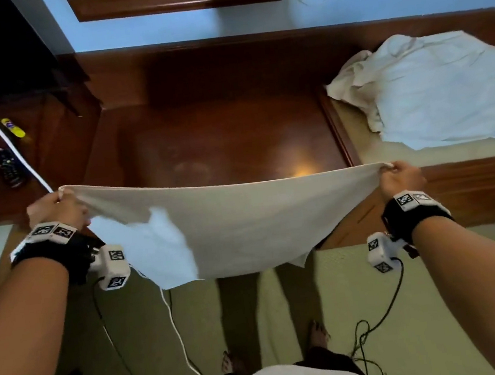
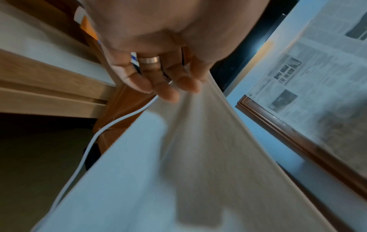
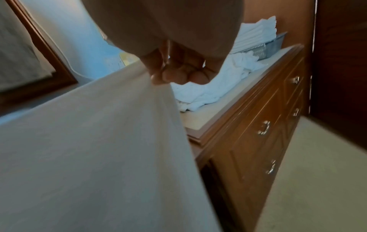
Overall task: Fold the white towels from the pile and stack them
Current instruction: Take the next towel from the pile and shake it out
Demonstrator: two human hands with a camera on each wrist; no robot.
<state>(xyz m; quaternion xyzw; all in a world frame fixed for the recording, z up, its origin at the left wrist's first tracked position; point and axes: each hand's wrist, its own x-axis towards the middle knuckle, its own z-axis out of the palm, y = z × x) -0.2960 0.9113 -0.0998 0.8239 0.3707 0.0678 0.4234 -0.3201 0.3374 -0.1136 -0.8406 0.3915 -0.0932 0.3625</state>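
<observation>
A white towel (image 1: 237, 219) hangs spread in the air in front of the dark wooden desk (image 1: 221, 128), sagging in the middle. My left hand (image 1: 60, 197) pinches its top left corner, and my right hand (image 1: 390, 168) pinches its top right corner. In the left wrist view the towel (image 2: 198, 157) runs down from my left hand (image 2: 184, 89). In the right wrist view my right hand (image 3: 157, 80) grips the towel (image 3: 99, 141) at its edge. A rumpled pile of white towels (image 1: 439, 91) lies on the dresser top to the right.
Remote controls (image 1: 9, 166) and a yellow object (image 1: 12, 127) lie on the desk's left part. A grey basket (image 3: 264, 47) with folded white cloth stands beyond the pile (image 3: 218, 84). The dresser drawers (image 3: 262, 128) face the carpet. Cables (image 1: 179, 327) trail on the floor by my feet.
</observation>
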